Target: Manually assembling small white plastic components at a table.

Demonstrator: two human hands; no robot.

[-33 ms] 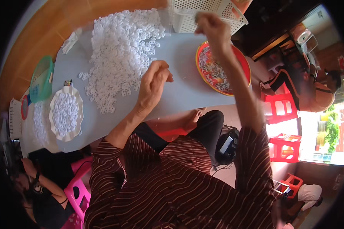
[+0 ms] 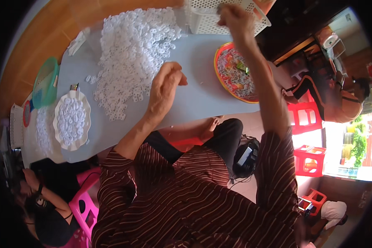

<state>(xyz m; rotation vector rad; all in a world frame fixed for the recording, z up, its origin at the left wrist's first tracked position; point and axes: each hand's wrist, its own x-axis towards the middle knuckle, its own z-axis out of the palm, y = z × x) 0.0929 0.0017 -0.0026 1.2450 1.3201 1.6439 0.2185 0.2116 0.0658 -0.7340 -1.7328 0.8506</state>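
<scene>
My left hand (image 2: 166, 89) is closed above the grey table (image 2: 194, 93), beside a large heap of small white plastic pieces (image 2: 130, 53) with holes in them. Its fingers curl inward and hide whatever they may hold. Slightly blurred, my right hand (image 2: 237, 20) is raised in front of the white perforated basket (image 2: 208, 25), fingers bent together. A small dark spot shows at its fingertips, too unclear to name. Under my right forearm lies a round red tray (image 2: 216, 68) with a yellow rim. It contains many small whitish and grey bits and a green item (image 2: 242, 67).
At the left stand a scalloped white dish (image 2: 57, 138) of white pieces and a green mesh basket (image 2: 45, 84). A pink chair (image 2: 84, 208) and a seated person (image 2: 51, 215) are at lower left. Red stools (image 2: 310, 161) and other people (image 2: 347, 103) are at right.
My right hand has moved farther away and slightly right, toward the white basket. The green item in the red tray has come into sight. My left hand has barely shifted.
</scene>
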